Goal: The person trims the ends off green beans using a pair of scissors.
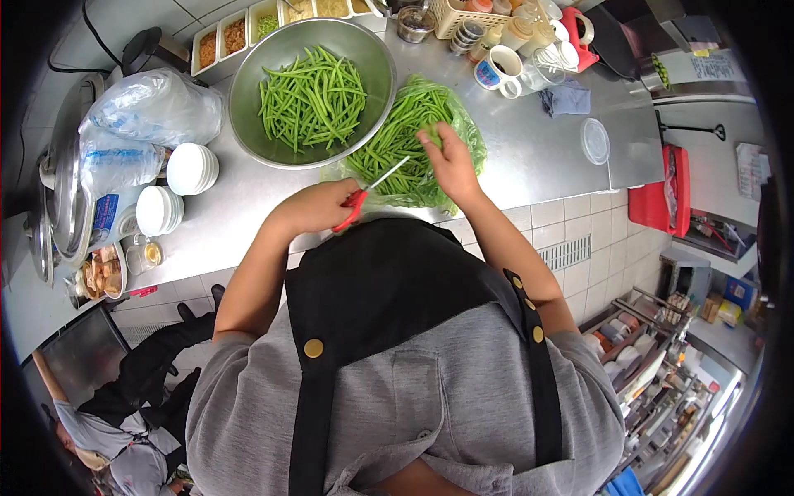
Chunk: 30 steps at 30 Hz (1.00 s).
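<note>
Red-handled scissors (354,210) are in my left hand (318,207), at the counter's front edge, with the blades pointing up and right over the beans. My right hand (453,165) is over the right part of a clear green plastic bag (470,132) full of green beans (395,136). Its fingers are curled toward the thumb, and what is between them is too small to make out. Just left of the bag, a large steel bowl (242,103) holds more green beans (310,99).
Stacked white bowls (192,169) and plastic bags (157,107) stand at left, food trays (236,37) behind the bowl. A mug (496,70), cloth (566,97) and clear lid (595,140) are at right. Another person (136,413) is at lower left.
</note>
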Available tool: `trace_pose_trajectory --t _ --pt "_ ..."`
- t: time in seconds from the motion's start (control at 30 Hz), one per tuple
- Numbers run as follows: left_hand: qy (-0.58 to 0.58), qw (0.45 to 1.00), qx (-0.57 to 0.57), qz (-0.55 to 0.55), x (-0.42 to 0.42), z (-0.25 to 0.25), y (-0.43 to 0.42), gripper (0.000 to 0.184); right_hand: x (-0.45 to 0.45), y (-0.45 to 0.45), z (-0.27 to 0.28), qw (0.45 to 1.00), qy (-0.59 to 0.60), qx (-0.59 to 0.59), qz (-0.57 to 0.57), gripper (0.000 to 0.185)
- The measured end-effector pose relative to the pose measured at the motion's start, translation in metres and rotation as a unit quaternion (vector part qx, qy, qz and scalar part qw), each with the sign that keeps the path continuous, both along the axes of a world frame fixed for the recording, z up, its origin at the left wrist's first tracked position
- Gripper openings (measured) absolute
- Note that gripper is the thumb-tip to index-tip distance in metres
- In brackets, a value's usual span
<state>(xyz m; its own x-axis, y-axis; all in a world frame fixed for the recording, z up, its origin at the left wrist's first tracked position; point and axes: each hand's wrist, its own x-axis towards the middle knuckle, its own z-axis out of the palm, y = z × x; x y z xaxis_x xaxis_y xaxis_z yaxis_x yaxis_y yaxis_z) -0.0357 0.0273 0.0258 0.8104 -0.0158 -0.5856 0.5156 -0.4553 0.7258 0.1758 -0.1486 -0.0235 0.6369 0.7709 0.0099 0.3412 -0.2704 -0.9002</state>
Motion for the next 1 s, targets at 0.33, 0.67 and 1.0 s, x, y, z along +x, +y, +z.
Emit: trace_pose_trajectory --t 0.33,0.67,1.0 --pt "0.011 0.973 -0.179 0.148 -0.047 0.023 0.036 0.028 0.013 0.042 -0.016 0.921 -0.32 -0.08 0.208 0.031" --pt "-0.039 0.968 -0.203 0.145 -0.028 0.021 0.024 0.036 0.014 0.004 0.026 0.985 -0.045 0.161 0.048 0.029" --pt "-0.143 0.983 0.104 0.054 0.03 0.042 -0.021 0.041 -0.022 -0.009 0.05 0.974 0.191 0.103 -0.065 0.013"
